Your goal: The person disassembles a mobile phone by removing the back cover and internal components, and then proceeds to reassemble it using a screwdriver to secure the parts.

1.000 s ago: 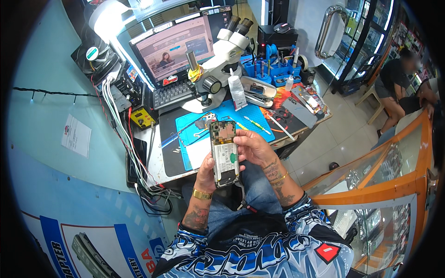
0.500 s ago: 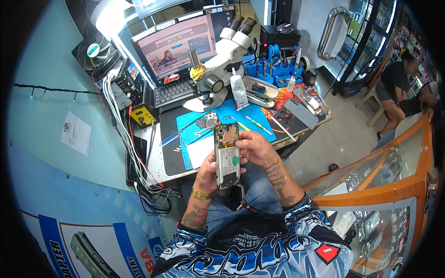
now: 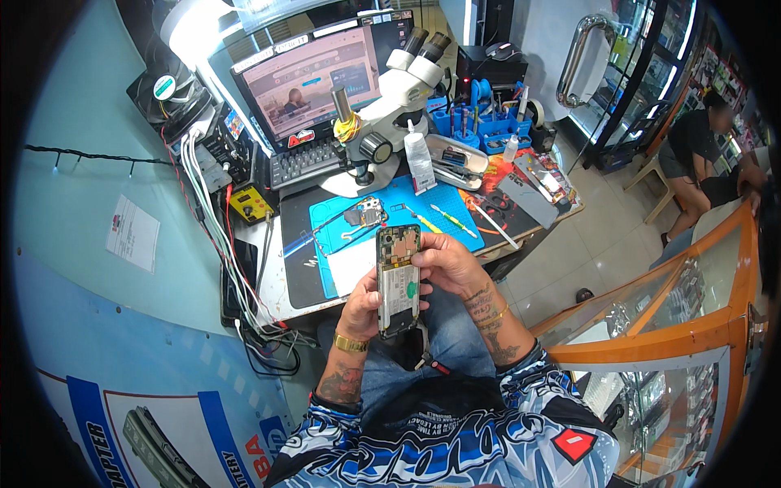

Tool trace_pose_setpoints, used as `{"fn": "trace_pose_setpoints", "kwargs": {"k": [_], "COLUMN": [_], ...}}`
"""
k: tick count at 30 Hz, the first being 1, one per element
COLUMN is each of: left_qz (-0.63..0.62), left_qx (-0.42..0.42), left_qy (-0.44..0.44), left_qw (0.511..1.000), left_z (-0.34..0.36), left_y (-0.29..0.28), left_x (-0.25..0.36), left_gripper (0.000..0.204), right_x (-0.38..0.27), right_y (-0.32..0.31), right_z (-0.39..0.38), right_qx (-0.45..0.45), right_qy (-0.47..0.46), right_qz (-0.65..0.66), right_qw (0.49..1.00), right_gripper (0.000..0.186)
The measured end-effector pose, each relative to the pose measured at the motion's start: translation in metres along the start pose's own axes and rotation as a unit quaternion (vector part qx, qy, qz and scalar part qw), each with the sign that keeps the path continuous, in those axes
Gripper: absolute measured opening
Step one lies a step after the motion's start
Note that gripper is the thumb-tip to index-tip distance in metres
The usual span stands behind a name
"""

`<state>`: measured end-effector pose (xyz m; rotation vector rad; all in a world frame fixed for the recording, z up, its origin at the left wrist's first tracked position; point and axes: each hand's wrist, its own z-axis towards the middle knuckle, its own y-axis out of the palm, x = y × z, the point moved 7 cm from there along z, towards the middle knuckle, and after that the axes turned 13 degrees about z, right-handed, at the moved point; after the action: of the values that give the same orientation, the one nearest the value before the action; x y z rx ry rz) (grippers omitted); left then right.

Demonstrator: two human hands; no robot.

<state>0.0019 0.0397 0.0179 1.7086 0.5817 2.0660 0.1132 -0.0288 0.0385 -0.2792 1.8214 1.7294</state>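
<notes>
An opened mobile phone (image 3: 399,286) is held upright over my lap, its battery and copper-coloured inner board facing me. My left hand (image 3: 360,311) grips its left edge, with the thumb along the side. My right hand (image 3: 446,264) holds the upper right edge, the thumb resting on the board just above the battery. Beyond the phone, a loose circuit board (image 3: 368,214) with flex cables lies on a blue repair mat (image 3: 342,199). A white sheet (image 3: 351,267) is partly hidden behind the phone. A green-handled tool (image 3: 453,220) and a yellow one (image 3: 423,220) lie on the mat.
A stereo microscope (image 3: 399,106) stands behind the mat, before a monitor (image 3: 305,81) and keyboard (image 3: 305,165). A white tube (image 3: 419,163) stands beside it, near a blue tool organizer (image 3: 488,126). Cables (image 3: 203,220) hang at left. Another person (image 3: 691,150) sits at far right.
The phone has dropped slightly towards me and tilted a little, both hands still on it. The loose board behind it shows more fully.
</notes>
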Motion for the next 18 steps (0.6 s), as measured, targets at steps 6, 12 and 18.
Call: {"fn": "trace_pose_setpoints", "kwargs": {"k": [6, 12, 18], "left_qz": [0.002, 0.010, 0.267], "left_qx": [0.009, 0.126, 0.329], "left_qy": [0.004, 0.042, 0.095], "left_qw": [1.000, 0.991, 0.901], "left_z": [0.000, 0.000, 0.005], "left_y": [-0.001, -0.016, -0.039], "left_x": [0.000, 0.003, 0.018], "left_gripper": [0.100, 0.070, 0.040], "right_x": [0.004, 0.011, 0.026], "right_y": [-0.005, -0.024, -0.007], "right_z": [0.002, 0.010, -0.002], "right_qx": [-0.018, 0.068, 0.051], "right_qy": [-0.026, -0.075, -0.083], "right_qz": [0.007, -0.056, -0.311], "right_qw": [0.999, 0.993, 0.945], "right_gripper": [0.022, 0.032, 0.045]}}
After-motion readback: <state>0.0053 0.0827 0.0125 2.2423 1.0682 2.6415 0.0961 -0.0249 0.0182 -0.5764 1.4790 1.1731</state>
